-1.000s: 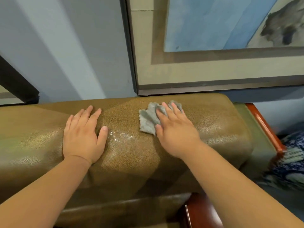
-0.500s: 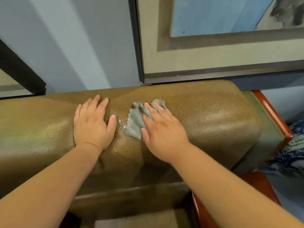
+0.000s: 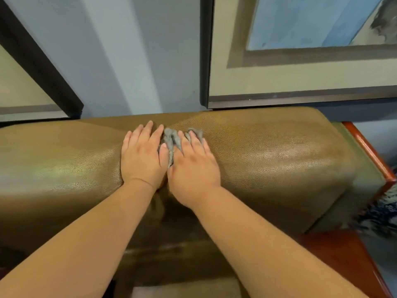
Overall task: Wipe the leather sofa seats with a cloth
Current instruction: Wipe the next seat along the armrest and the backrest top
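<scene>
The olive-brown leather sofa back (image 3: 279,160) runs across the middle of the head view. A small grey cloth (image 3: 170,137) lies bunched on its top, at the seam between two cushions. My right hand (image 3: 193,166) presses flat on the cloth with straight fingers, covering most of it. My left hand (image 3: 142,158) rests flat on the leather right beside it, its thumb touching the cloth's edge. Both hands lie side by side, almost touching.
A large framed picture (image 3: 300,82) leans on the blue-grey wall just behind the sofa back. A second dark frame (image 3: 43,67) stands at the left. A red-brown wooden armrest (image 3: 369,151) borders the sofa's right end, with a blue patterned object (image 3: 384,211) beyond.
My right hand has slid the cloth leftward along the sofa top until it meets my left hand, bunching the cloth. The wet patch between the hands is now covered. The camera view shifted.
</scene>
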Demonstrator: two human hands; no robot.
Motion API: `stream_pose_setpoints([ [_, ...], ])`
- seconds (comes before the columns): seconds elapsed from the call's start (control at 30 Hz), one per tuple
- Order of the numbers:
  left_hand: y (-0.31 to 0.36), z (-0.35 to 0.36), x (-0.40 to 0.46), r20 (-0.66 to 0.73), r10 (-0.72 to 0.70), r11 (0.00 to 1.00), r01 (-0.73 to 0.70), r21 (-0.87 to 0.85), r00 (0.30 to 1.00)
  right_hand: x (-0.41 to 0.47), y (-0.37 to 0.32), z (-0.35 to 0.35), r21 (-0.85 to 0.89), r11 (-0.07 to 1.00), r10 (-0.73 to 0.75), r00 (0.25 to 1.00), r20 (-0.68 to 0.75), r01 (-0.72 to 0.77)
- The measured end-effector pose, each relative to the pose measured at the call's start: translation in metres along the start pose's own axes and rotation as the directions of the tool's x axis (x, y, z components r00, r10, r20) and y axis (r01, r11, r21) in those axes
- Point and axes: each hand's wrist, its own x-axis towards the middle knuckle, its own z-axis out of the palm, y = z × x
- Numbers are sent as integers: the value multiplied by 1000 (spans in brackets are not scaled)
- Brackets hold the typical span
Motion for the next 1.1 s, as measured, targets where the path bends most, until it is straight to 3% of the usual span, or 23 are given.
stream_pose_setpoints([
  [0.07, 0, -2, -1, 1, 5, 1000, -5, -23, 1000, -4, 33, -1, -67, 996, -60, 998, -21, 58],
  [0.1, 1, -4, -2, 0, 5, 999, -5, -41, 1000, -8, 60, -5, -97, 995, -11, 999, -32, 8],
  [0.2, 1, -2, -3, 0, -13, 998, 13, -62, 1000, -17, 127, -21, -115, 917, 375, 923, -81, -383],
  [0.27, 2, -2, -3, 17, -21, 998, 22, -66, 1000, -8, 105, -19, -93, 843, 523, 847, -92, -530],
  [0.33, 0, -8, -4, 50, -28, 996, 32, -78, 998, 7, 44, -8, -71, 887, 451, 889, -76, -456],
  [0.43, -1, -23, -2, 147, -26, 993, 42, -106, 989, 13, -19, 4, -45, 977, 207, 978, -16, -207],
  [0.57, -22, -56, 1, 281, -10, 964, 83, -252, 960, 4, 30, -6, -99, 994, 47, 998, 49, -42],
  [0.63, -80, -72, -11, 184, -100, 981, 127, -144, 978, 2, 59, -11, -131, 988, 86, 995, 44, -80],
  [0.7, -153, -77, -31, 91, -181, 983, 176, 57, 979, 4, 72, -15, -156, 964, 224, 974, 27, -218],
  [0.77, -195, -70, -45, 120, -230, 967, 212, 142, 966, 15, 46, -12, -166, 912, 383, 924, 14, -376],
  [0.83, -198, -55, -45, 106, -233, 965, 217, 145, 967, 28, -17, -4, -88, 915, 396, 918, 13, -394],
  [0.93, -193, -45, -40, 32, -223, 968, 217, 126, 974, 31, -137, 27, -17, 999, 39, 999, 20, -38],
  [1.0, -200, -44, -43, 42, -214, 969, 207, 135, 976, 26, -180, 37, -16, 983, -182, 978, 98, 185],
  [1.03, -202, -42, -44, 33, -205, 969, 199, 144, 978, 27, -176, 38, -24, 973, -225, 969, 104, 228],
  [1.1, -203, -40, -43, 3, -196, 973, 194, 121, 981, 33, -137, 35, -79, 983, -166, 986, 15, 166],
])
